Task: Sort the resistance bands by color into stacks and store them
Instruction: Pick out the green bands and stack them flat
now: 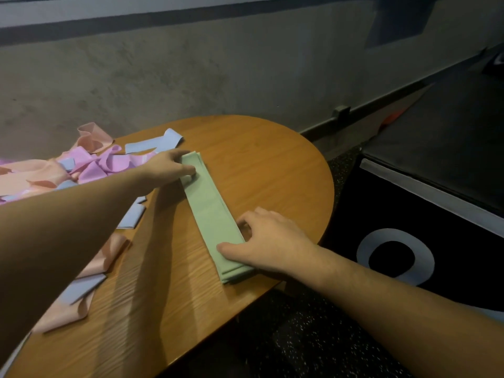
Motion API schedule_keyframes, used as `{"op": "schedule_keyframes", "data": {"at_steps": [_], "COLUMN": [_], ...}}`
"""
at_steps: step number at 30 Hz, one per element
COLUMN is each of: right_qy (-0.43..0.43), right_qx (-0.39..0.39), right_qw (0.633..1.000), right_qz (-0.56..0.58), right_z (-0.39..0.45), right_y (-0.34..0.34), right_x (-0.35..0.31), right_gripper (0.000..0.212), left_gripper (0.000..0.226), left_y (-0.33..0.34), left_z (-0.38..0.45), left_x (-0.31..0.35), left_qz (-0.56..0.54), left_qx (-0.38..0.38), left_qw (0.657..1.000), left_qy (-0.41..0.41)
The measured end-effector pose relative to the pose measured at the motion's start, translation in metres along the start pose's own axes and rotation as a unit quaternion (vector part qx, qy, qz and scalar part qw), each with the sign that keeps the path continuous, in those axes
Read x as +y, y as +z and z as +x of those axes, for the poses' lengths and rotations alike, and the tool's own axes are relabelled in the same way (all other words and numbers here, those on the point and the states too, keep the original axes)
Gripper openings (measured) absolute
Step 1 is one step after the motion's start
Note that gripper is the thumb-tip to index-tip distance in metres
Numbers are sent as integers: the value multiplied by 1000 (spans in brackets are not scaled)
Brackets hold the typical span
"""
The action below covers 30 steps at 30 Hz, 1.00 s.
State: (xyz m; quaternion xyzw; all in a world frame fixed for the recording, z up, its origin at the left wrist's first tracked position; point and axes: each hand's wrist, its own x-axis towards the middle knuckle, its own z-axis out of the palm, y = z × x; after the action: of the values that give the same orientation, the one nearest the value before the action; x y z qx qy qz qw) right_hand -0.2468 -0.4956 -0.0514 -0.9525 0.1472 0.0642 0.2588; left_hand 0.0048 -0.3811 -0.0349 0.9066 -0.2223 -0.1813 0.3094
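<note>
Head view, left to right. At the far left of the round wooden surface (272, 165) I see an unsorted heap of bands: pink bands (90, 166), peach bands (30, 174) and blue bands (154, 143) lying tangled and overlapping. More blue and peach pieces trail along the near-left edge of the surface, partly hidden under my left forearm.

My left hand (166, 166) reaches across that heap to the far end of the green stack (211, 211). Its fingers (188, 170) are curled at the stack's left edge, with the index finger laid along the far corner; I read this as a pinch on the stack's end, though the underside is hidden.

The green stack lies flat near the middle of the surface as a long strip of several layers, running from far-left to near-right.

My right hand (270, 238) rests at the near end of the stack. The thumb lies flat across the top layer, and the other fingers are loosely bent against the stack's right edge, pressing rather than gripping.

To the right, beside the surface, stands a black box (425, 227) bearing a white ring mark.
</note>
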Motion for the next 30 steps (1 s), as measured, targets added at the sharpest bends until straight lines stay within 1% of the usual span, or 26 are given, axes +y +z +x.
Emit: {"op": "schedule_keyframes", "data": {"at_steps": [3, 5, 9, 12, 15, 18, 23, 25, 28, 30], "right_qy": [6, 10, -2, 0, 0, 7, 15, 13, 12, 25], "right_qx": [1, -3, -11, -16, -24, -29, -37, -41, -41, -42], "right_qw": [1000, 1000, 1000, 1000, 999, 999, 998, 997, 995, 992], "right_qz": [10, 17, 16, 21, 22, 33, 48, 60, 94, 120], "right_z": [-1, -1, -2, -2, 0, 2, 0, -2, -5, -5], "right_y": [2, 2, 2, 2, 1, 0, -1, -1, 1, 2], "right_x": [-1, -3, -1, 1, 1, -1, -10, -15, -22, -23], "right_gripper": [73, 75, 69, 70, 70, 70, 72, 72, 75, 90], "left_gripper": [64, 65, 60, 62, 54, 42, 39, 44, 63, 77], "left_y": [-7, -12, -21, -21, -23, -31, -52, -62, -74, -77], "left_z": [5, 10, 15, 15, 7, -4, -28, -40, -60, -75], "left_x": [5, 5, 1, 2, 4, 2, -11, -22, -41, -51], "left_qz": [4, -3, -9, -24, -8, -21, -55, -75, -95, -85], "left_qx": [-54, -73, -83, -91, -89, -71, -31, -15, 3, 4], "left_qw": [998, 997, 996, 995, 996, 996, 995, 994, 992, 991], "left_qy": [-23, -36, -36, -14, 17, 46, 71, 81, 85, 100]}}
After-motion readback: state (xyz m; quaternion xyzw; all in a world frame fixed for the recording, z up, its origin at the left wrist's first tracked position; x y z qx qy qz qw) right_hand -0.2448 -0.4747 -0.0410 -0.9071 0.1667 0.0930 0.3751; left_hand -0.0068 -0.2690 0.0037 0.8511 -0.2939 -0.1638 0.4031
